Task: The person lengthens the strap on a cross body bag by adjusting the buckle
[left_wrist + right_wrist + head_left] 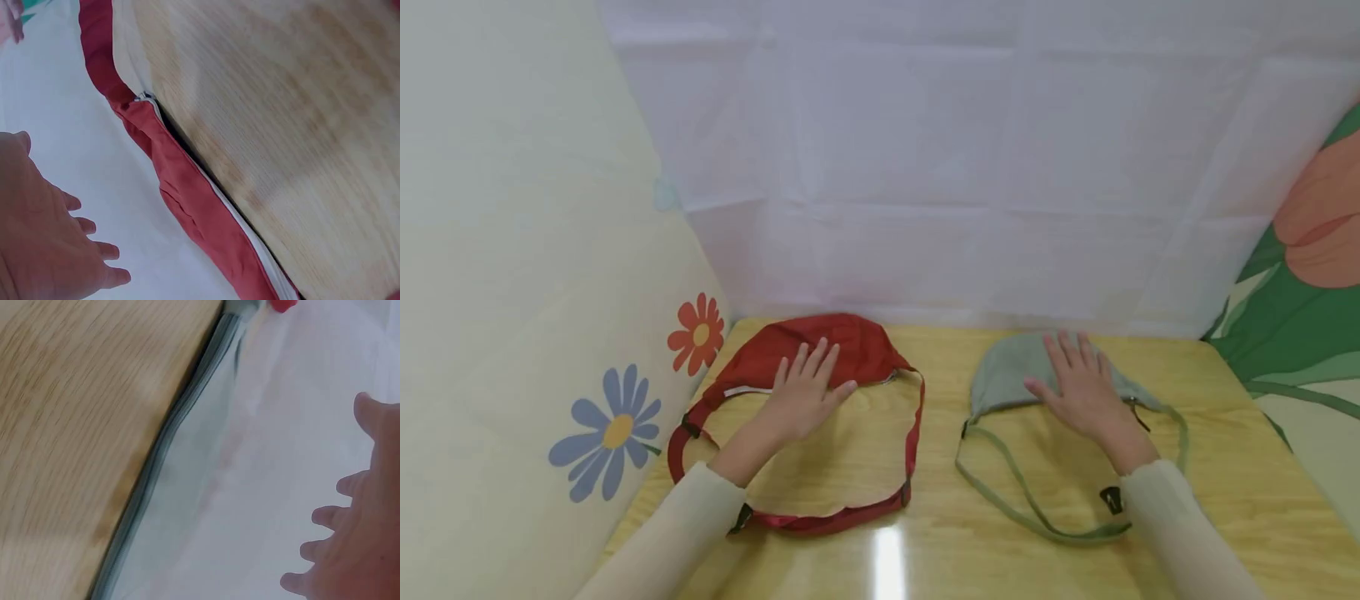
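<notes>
The back is filled by a creased white sheet, its surface crossed by a grid of horizontal and vertical folds. On the left, a cream wall covering is decorated with a blue daisy and a smaller red daisy, both yellow-centred. At the right edge, a coral blossom is shown among broad green leaves. Between these sides is set a light wood-grain counter, by whose glossy top a bright white glare is reflected near the front edge of the head view.
</notes>
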Demonstrator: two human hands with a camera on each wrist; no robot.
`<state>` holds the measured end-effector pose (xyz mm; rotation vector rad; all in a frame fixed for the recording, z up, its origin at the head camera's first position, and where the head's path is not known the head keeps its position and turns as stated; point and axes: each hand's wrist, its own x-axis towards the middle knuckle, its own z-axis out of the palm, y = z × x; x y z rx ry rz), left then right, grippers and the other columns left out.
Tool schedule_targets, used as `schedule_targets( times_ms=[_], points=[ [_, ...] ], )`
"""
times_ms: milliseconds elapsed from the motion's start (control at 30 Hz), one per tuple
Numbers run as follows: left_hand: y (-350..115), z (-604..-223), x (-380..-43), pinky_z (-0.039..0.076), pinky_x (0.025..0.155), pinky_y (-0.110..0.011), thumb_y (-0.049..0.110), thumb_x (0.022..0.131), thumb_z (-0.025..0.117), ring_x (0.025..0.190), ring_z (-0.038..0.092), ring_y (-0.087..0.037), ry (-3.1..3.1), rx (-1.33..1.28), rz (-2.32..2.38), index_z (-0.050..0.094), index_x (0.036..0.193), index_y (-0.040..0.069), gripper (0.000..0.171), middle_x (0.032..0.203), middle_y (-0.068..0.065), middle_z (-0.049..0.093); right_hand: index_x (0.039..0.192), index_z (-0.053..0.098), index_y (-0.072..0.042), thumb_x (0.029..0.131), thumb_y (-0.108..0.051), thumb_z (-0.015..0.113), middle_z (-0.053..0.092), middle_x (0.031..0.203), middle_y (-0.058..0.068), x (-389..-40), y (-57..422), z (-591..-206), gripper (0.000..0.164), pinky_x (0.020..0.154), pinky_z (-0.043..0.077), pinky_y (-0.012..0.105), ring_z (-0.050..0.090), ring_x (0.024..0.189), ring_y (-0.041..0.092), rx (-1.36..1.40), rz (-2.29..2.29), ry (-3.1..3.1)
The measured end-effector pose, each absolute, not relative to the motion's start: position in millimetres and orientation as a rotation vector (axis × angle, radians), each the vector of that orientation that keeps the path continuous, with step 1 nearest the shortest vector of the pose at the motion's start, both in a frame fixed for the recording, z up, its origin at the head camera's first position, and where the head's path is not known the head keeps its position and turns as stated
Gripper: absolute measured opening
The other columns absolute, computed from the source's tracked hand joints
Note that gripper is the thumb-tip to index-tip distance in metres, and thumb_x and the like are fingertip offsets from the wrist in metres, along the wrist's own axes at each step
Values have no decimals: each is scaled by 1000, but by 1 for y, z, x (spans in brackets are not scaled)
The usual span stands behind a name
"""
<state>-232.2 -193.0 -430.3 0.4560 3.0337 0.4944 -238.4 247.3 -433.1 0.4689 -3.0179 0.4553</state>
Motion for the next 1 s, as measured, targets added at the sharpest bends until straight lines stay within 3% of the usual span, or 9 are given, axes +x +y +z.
schedule_targets(
  times_ms=[500,1000],
  points=[
    [-190,-422,-173,3,119,-66,52,105,46,155,4,-40,3064,646,541,24,161,8,74,168,-15,15,160,22,-3,102,-44,57,18,164,26,-210,210,-425,79,116,10,70,8,151,49,682,488,-2841],
    [-167,-428,-151,9,120,-63,53,106,42,155,12,-37,2991,851,536,29,160,8,71,167,-14,20,158,27,-3,98,-36,68,25,163,23,-192,176,-433,80,116,16,68,16,151,46,864,491,-2743]
  ],
)
